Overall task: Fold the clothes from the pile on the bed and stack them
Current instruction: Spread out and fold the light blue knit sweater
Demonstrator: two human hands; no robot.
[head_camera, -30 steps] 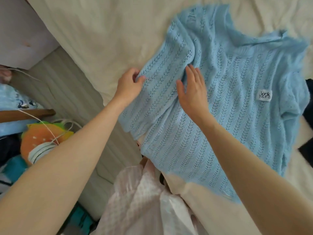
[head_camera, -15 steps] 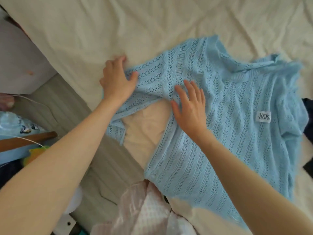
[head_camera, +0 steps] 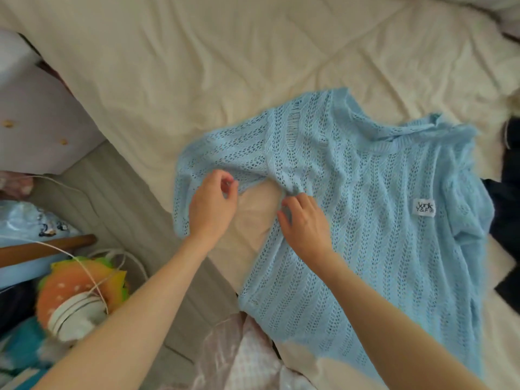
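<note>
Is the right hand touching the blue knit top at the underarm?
Touching. The head view shows the right hand with its fingertips pinching bunched fabric of the blue knit top at the underarm.

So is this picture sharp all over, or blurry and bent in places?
Head view: the light blue open-knit sweater and its white label read clearly mid-frame; the dark garment at the right edge smears; the cream bedsheet's edge bows, wide-angle; soft daylight, no glare.

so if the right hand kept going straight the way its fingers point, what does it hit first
The right hand points up-left at the bunched underarm of the light blue knit top, which its fingertips seem already to touch. Beyond lies the sleeve, then the cream bedsheet.
</note>
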